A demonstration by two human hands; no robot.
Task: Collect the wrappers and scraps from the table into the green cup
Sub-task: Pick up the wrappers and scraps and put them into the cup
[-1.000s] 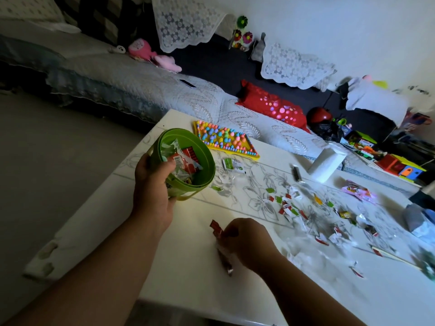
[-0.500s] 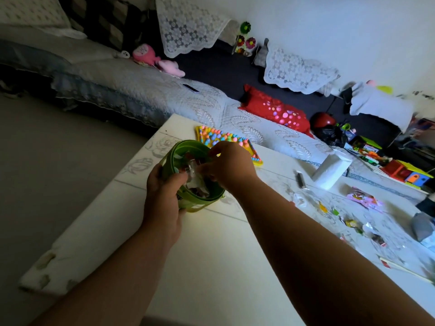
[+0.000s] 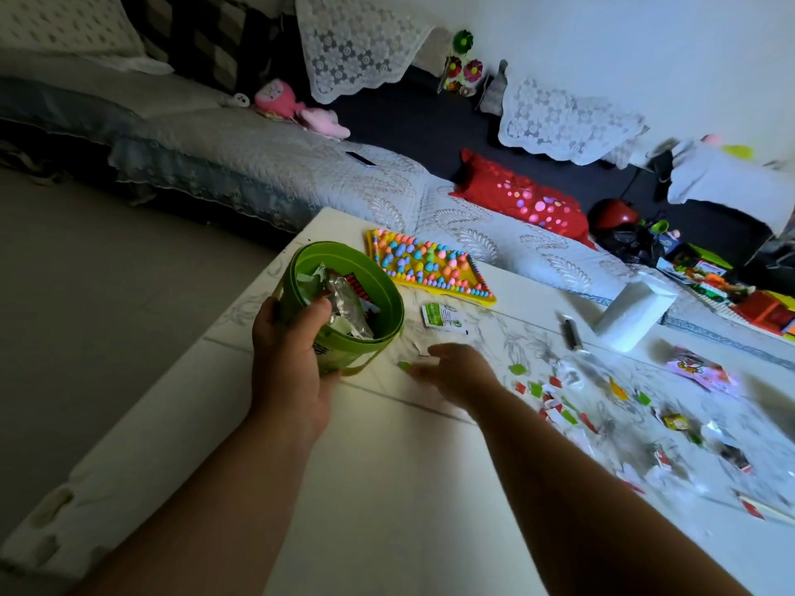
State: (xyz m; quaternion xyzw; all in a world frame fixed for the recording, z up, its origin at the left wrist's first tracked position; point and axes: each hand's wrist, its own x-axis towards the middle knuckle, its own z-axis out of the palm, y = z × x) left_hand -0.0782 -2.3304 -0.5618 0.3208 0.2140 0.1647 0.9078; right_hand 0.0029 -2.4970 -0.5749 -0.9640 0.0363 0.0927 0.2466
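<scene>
right fingers [image 3: 423,372] lie loose and slightly spread, blurred, pinching nothing i can see. their tips reach a small green scrap [image 3: 403,366] at nine o'clock of the right hand [image 3: 462,372]. the scrap looks paper-thin, near weightless and limp, flat on the worktop [image 3: 387,488], so it is likely best nipped at an edge or slid until it lifts. left fingers [image 3: 266,309] curl round the cup [image 3: 365,350], thumb hooked over its rim. the left hand [image 3: 288,363] holds it close by at ten o'clock. crinkly foil wrappers [image 3: 344,303] fill much of it and may spring back out. a sachet [image 3: 443,317] lies at twelve o'clock, and more scraps [image 3: 559,402] scatter toward three and four o'clock.
</scene>
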